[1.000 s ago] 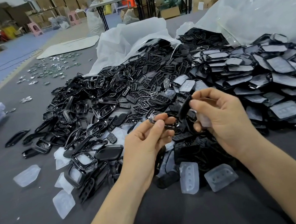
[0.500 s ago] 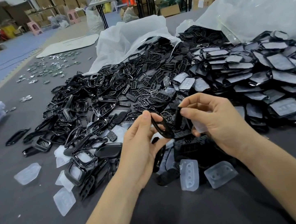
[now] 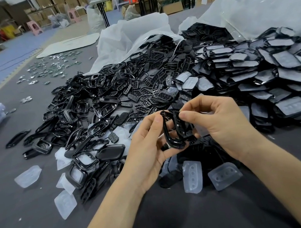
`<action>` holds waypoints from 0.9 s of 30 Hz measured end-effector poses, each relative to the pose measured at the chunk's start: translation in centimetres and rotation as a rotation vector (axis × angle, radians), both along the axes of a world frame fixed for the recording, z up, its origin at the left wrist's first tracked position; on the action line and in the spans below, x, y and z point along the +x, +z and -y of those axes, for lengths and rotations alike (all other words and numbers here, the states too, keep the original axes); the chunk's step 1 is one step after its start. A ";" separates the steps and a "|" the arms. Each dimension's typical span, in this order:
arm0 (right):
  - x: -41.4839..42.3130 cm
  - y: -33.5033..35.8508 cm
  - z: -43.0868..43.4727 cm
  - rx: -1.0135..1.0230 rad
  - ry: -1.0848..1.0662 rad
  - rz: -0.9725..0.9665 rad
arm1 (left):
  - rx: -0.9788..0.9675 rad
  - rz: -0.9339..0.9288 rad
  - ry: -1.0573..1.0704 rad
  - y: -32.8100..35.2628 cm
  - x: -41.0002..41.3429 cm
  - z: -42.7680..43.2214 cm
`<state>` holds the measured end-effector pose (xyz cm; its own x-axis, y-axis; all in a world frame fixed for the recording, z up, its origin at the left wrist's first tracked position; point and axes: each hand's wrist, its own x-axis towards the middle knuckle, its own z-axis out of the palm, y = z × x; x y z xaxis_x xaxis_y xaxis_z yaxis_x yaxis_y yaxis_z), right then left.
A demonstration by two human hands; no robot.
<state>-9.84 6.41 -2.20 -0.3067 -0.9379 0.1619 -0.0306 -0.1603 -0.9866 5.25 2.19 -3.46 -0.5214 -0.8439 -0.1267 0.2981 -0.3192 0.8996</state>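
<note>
The left hand (image 3: 147, 152) pinched a glossy black frame (image 3: 168, 137) between thumb and curled fingers. The right hand (image 3: 221, 123) gripped a perforated black insert (image 3: 179, 127) in its fingertips, touching the frame. Both parts hung above the desk (image 3: 36, 224), just in front of the heap of black parts (image 3: 105, 100).
</note>
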 end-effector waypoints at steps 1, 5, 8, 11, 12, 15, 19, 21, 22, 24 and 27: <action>0.0 0.0 0.0 -0.002 -0.008 -0.011 | 0.000 0.008 -0.005 0.0 0.0 0.0; 0.0 0.0 -0.1 -0.003 -0.040 -0.060 | -0.002 0.006 -0.026 -0.1 0.0 -0.1; 0.1 -0.1 0.0 -0.002 -0.053 -0.081 | -0.020 0.019 -0.041 -0.2 0.0 -0.1; 0.2 -0.2 0.0 -0.003 -0.057 -0.103 | -0.036 0.007 -0.039 -0.3 -0.1 -0.1; 0.2 -0.2 0.0 -0.008 -0.055 -0.112 | -0.043 0.003 -0.036 -0.4 -0.1 -0.1; 0.5 -0.3 0.0 -0.027 -0.040 -0.141 | -0.059 0.001 -0.030 -0.5 -0.2 -0.1; 0.4 -0.4 -0.1 -0.038 -0.031 -0.170 | -0.077 0.000 -0.022 -0.7 -0.3 -0.2; 0.4 -0.4 0.0 -0.045 -0.031 -0.174 | -0.079 -0.002 -0.021 -0.7 -0.3 -0.2; 0.4 -0.3 0.0 -0.046 -0.030 -0.172 | -0.079 -0.003 -0.021 -0.7 -0.3 -0.2; 0.4 -0.3 0.0 -0.045 -0.031 -0.176 | -0.080 -0.002 -0.023 -0.7 -0.2 -0.1; 0.5 -0.5 -0.1 -0.048 -0.054 -0.236 | -0.085 -0.006 -0.020 -0.7 -0.3 -0.2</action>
